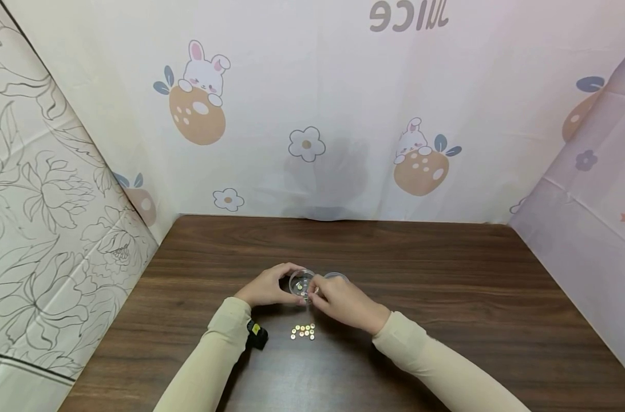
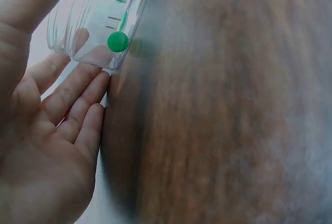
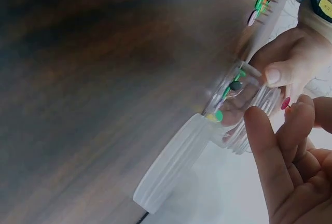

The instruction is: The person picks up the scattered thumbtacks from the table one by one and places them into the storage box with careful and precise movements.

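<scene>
My left hand grips a small clear plastic jar standing on the table, thumb on one side and fingers on the other. Inside lie several thumbtacks, among them a green one in the left wrist view. Over the jar's open mouth, my right hand pinches a red thumbtack between its fingertips. A further group of thumbtacks lies on the table nearer to me, pins pointing up in the right wrist view.
A translucent screw lid lies right beside the jar, mostly behind my right hand in the head view. My left wrist wears a black device. Printed cloth hangs behind the brown wooden table.
</scene>
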{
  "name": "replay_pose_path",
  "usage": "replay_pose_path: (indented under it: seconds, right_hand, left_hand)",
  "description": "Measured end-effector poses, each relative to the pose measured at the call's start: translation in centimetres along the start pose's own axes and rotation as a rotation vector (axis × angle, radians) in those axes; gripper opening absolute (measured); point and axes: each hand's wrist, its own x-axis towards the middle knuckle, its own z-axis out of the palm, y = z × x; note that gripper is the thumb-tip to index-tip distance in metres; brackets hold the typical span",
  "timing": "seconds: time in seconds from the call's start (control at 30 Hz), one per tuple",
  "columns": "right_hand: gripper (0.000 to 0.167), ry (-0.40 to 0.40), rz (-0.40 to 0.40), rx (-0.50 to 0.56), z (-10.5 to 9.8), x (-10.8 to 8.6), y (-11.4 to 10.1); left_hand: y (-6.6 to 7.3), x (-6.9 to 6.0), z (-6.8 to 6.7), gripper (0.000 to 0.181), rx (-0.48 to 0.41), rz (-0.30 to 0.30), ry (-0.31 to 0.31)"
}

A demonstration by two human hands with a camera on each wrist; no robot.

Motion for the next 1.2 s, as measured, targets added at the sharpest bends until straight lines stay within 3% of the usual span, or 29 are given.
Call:
replay_pose_path:
  seconds: [0.53,1.2]
  right_hand:
    - [0.005,-0.022,0.087,0.036,0.5,2.0,0.5]
    - [0.005,-0.041,0.093,-0.031,0.8,3.3,0.6]
  left_hand:
    - [0.1,-0.3,0.0,0.071,-0.004,-0.021,-0.013]
    - [0.1,-0.2,-0.1,0.068,-0.009,-0.015,-0.009]
